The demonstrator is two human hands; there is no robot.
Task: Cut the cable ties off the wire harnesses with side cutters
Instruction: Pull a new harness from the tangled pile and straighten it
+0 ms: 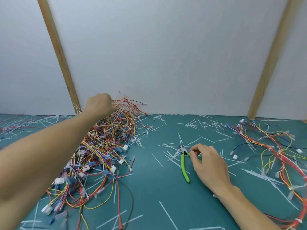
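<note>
A big tangle of wire harnesses in red, yellow, blue and white lies on the left of the green mat. My left hand reaches to the far top of that pile and grips a bunch of red wires there, lifting them. Side cutters with bright green handles lie flat on the mat at centre right, jaws pointing away from me. My right hand rests over them, its thumb and fingertips pinching the right handle near the pivot.
A second, looser group of harnesses spreads along the right side. Cut white cable-tie pieces litter the whole mat. A white back wall with two slanted wooden battens closes off the far edge.
</note>
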